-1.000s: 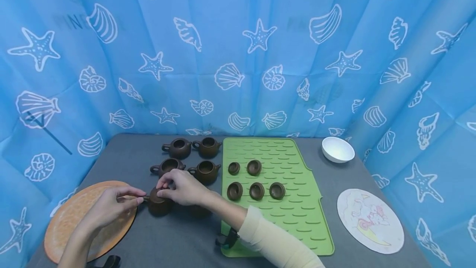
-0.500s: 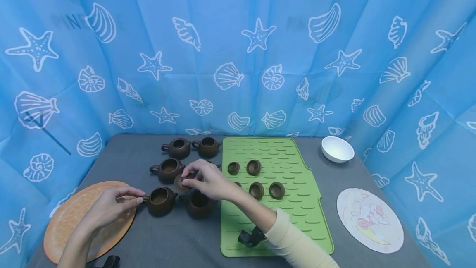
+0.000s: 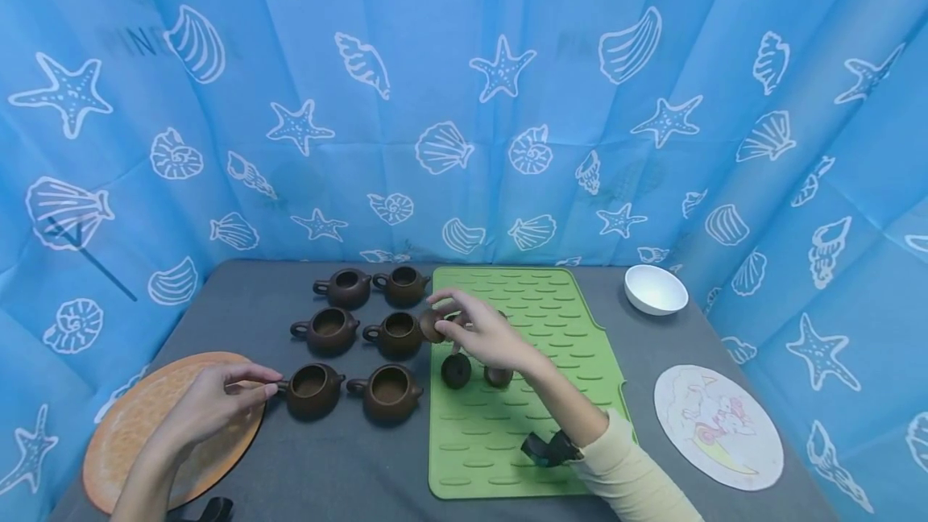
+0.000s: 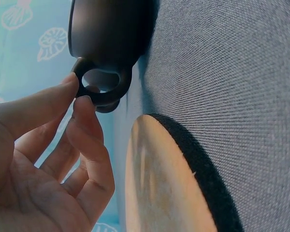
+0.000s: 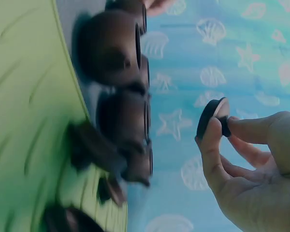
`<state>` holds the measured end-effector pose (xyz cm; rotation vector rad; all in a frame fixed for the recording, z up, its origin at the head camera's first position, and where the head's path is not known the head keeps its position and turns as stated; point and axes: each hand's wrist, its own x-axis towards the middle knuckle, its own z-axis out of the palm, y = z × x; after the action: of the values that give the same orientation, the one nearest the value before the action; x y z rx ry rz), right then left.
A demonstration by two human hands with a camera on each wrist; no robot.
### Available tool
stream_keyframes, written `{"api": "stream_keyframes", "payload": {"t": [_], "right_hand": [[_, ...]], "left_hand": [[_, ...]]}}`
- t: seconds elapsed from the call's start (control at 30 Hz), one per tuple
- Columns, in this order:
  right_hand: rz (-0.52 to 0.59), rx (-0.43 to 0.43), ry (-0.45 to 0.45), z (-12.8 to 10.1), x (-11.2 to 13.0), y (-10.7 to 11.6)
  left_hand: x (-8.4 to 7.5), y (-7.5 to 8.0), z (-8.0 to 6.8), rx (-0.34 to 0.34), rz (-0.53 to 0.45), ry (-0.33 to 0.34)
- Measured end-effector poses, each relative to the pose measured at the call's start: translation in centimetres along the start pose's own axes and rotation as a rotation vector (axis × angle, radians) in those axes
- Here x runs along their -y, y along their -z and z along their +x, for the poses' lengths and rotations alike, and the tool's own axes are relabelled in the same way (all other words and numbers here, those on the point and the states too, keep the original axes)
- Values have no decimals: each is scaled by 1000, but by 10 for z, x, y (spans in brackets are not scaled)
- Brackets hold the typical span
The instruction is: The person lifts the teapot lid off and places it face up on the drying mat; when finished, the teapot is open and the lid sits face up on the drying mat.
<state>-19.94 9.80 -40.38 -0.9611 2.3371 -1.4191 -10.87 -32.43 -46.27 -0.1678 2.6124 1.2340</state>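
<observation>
Teapot lid (image 3: 432, 325), a small dark-brown clay disc with a knob, is pinched at its edge between the thumb and fingertips of the right hand (image 3: 484, 338) and is held in the air above the left edge of the green mat (image 3: 580, 393); the right wrist view (image 5: 213, 117) shows it edge-on, clear of any surface. The front-left teapot (image 3: 312, 390), now open-topped, is steadied on the grey table (image 3: 341, 466) by the left hand (image 3: 210, 403), whose thumb and forefinger (image 4: 87, 111) are closed on the ring handle (image 4: 102, 85).

The step in hand is judged to be the carrying of a removed lid to the mat. The next move calls for the lid to be lowered onto a bare part of the mat, beside the lids (image 3: 457, 370) already lying there, and released without striking them.

Six teapots of like brown clay are set in two columns left of the mat, all open-topped. The orange round mat (image 3: 123, 441) lies just beside the left hand.
</observation>
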Motion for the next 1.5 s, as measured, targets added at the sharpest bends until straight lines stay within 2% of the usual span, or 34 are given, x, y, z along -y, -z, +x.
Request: {"api": "stream_keyframes", "payload": {"t": [0.23, 0.47, 0.6, 0.73, 1.03, 1.5], "right_hand": [[53, 16, -33, -20, -13, 39], [104, -31, -128, -37, -39, 72], [182, -44, -197, -42, -54, 83], [216, -43, -245, -47, -66, 90], [84, -39, -217, -53, -89, 97], [49, 8, -300, -49, -113, 98]], "left_hand": [[1, 0, 0, -2, -7, -4], [1, 0, 0, 1, -14, -6], [3, 1, 0, 13, -24, 13], [4, 0, 0, 12, -22, 12], [3, 0, 0, 5, -16, -6], [3, -1, 0, -5, -19, 6]]}}
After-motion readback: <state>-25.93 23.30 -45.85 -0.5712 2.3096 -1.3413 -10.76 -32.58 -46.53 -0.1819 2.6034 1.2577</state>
